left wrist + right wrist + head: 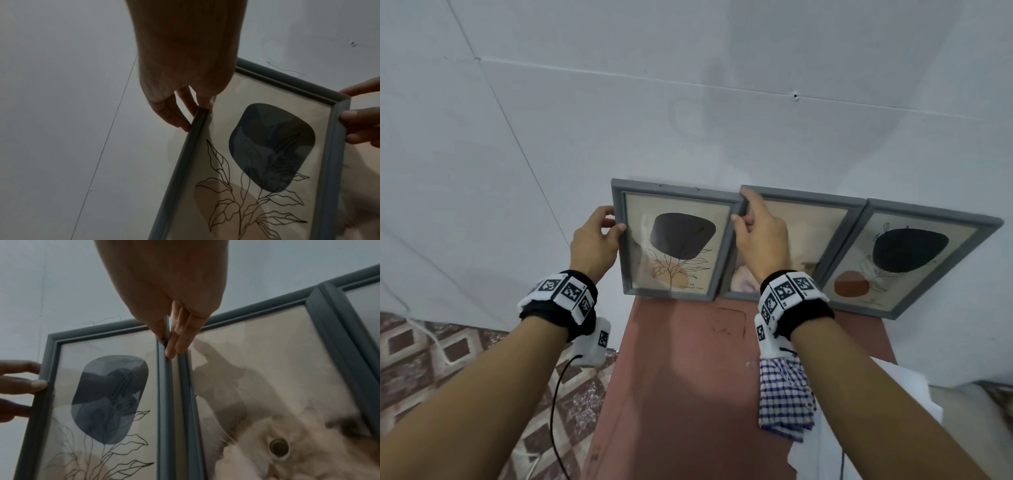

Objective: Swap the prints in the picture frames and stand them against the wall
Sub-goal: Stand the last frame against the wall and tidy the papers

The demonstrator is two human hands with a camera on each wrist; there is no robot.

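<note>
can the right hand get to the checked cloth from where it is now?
Probably yes. The right hand pinches the left frame's right edge; once it lets go, the checked cloth lies uncovered on the red table, just under that forearm, with nothing between.

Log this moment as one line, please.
left hand: grips left frame | right hand: grips its other side | cat frame, right frame: leaning on wall

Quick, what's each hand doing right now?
Left hand: grips the left edge of the leaf-print frame.
Right hand: pinches the same frame's right edge.
</note>
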